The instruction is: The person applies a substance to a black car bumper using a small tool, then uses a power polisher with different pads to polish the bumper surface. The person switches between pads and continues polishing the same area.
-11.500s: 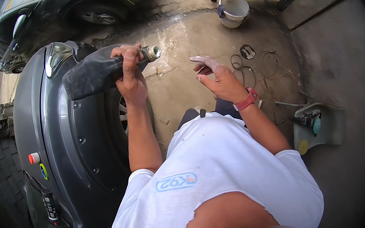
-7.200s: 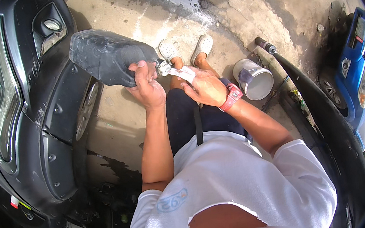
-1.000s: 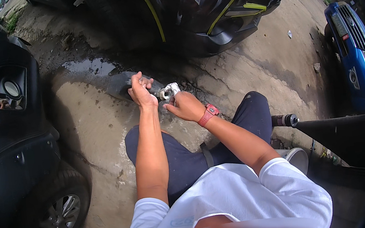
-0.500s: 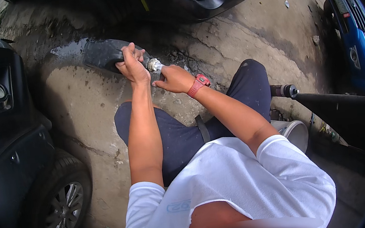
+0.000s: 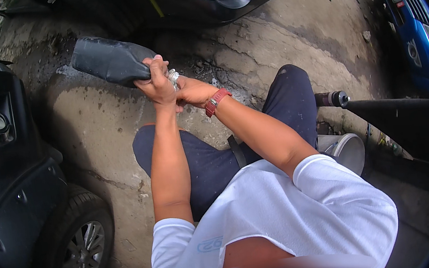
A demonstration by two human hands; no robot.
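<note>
Broadly, the dark car (image 5: 8,202) stands left of the grip, and the pale bucket (image 5: 353,154) sits to its right and closer to the body. The black bottle (image 5: 109,61) is in the grip itself, its broad body stretching away to the left, above the concrete. It looks like plastic, creased yet holding its shape, so I would expect stiff walls with a little give and small risk of breaking. Its fill cannot be seen; if there is liquid inside, the wide end would likely drag downward, and a palm beneath it, left of the present hold, would help. The smooth sides could slip when wet. The left hand (image 5: 157,82) is closed around the tapering shoulder, a good place for steering the mouth. The right hand (image 5: 196,92) is just right of that hold, close by the whitish neck (image 5: 173,77); its fingers are partly hidden, so I cannot tell whether they are clasping anything. The neck itself seems the firmest part.
</note>
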